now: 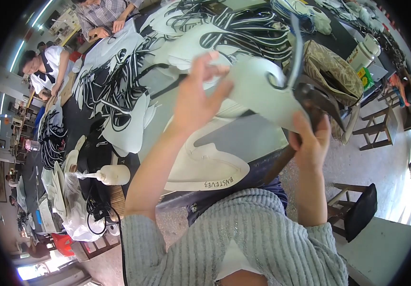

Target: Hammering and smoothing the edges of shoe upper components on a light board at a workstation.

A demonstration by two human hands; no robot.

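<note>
A white curved cut piece with a dark-edged cutout and a grey strap is held up above the table, slightly blurred. My right hand is closed at its lower right edge, thumb pressed near the rim. Against that hand is a dark tool head with a pointed end, hammer-like; its grip is partly hidden. To the left of the piece, my left hand has its fingers apart, the thumb close to its edge; contact is unclear. Below lies a cream curved template with dark lettering, on a grey board.
Piles of white pieces with black-and-white straps cover the far table. At left stands a white squeeze bottle. A patterned bag and wooden stool are at right. Two people work across the table.
</note>
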